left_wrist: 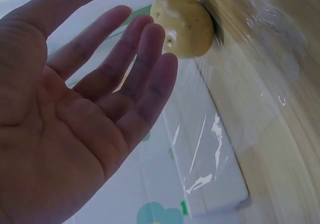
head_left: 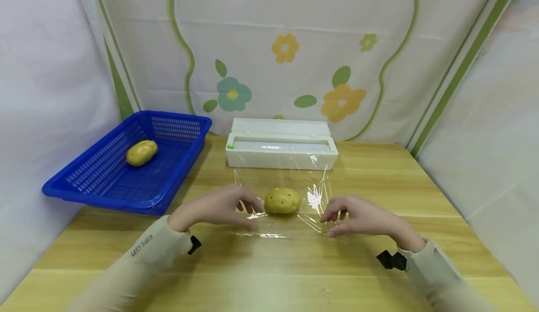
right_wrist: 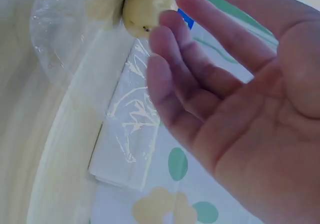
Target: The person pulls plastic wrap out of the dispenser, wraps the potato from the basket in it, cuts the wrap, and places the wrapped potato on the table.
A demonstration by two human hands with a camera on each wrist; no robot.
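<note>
A yellow potato (head_left: 282, 200) lies on a sheet of clear cling film (head_left: 315, 199) spread over the wooden table. The film runs back to a white cling film box (head_left: 282, 160) whose lid stands raised. Left of the potato is my left hand (head_left: 227, 206), its loosely bent fingers close to the potato and the film. My right hand (head_left: 358, 216) hovers by the film's right side, fingers also relaxed. Both wrist views show an exposed palm, the left hand (left_wrist: 75, 119) and the right hand (right_wrist: 240, 104), with nothing held. Whether fingertips touch the film cannot be told.
At the left stands a blue plastic basket (head_left: 178, 177) with another potato (head_left: 142, 153) inside. Flower-patterned white cloth (head_left: 261, 45) hangs behind the table (head_left: 269, 284), and pale cloth walls close off both sides.
</note>
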